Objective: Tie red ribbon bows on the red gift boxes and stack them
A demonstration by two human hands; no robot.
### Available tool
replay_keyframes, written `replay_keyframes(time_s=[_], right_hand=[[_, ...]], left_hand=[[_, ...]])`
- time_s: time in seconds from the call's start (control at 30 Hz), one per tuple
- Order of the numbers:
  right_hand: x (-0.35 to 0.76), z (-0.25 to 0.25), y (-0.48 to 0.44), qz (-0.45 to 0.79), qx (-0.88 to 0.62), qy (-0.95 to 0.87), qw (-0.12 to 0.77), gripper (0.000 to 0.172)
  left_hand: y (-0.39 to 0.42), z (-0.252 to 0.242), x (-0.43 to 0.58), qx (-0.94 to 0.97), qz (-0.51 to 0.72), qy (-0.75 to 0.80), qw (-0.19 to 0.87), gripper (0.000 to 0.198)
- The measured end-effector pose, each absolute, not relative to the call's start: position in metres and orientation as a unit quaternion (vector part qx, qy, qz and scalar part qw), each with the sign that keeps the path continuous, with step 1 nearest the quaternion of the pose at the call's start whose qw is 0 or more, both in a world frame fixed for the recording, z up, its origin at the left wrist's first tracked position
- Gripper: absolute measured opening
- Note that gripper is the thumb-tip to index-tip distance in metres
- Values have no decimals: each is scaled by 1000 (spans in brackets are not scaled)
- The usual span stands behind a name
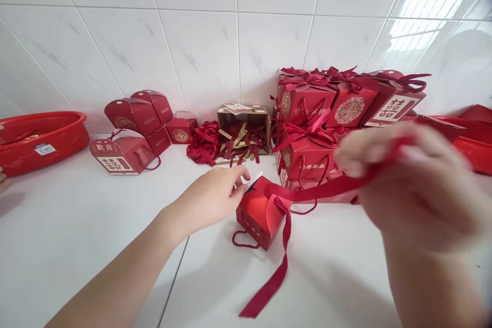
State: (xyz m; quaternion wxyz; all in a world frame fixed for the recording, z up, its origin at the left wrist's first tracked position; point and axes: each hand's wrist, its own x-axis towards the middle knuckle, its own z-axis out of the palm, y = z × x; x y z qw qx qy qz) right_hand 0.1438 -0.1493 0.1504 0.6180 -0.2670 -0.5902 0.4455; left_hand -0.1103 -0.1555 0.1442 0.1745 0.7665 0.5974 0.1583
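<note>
A small red gift box with a cord handle stands on the white tabletop. My left hand is at its back left edge, the curled fingers and thumb gripping the box by a top flap. A red ribbon passes through the top of the box. One ribbon end hangs down the front onto the table; the other is pulled taut to the right. My right hand, raised and smeared by motion, is closed on that end.
Behind on the right are stacked red gift boxes with bows. At the back stand a carton of tags and a red ribbon heap. Unbowed boxes and a red basin are left. A person's fingertips show at the left edge.
</note>
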Motion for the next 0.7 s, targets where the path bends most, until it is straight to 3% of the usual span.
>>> replay_keyframes(time_s=[0.17, 0.23, 0.53, 0.7], right_hand=[[91, 139, -133, 534, -311, -709, 340, 23], [84, 128, -125, 509, -349, -733, 286, 21], [78, 107, -113, 440, -386, -776, 237, 21], [78, 106, -113, 454, -374, -774, 233, 21]], left_hand=[[-154, 145, -110, 750, 195, 602, 192, 25], [-153, 145, -110, 750, 188, 605, 191, 29], [-158, 144, -110, 755, 169, 599, 205, 38], [-168, 146, -109, 774, 145, 587, 188, 30]])
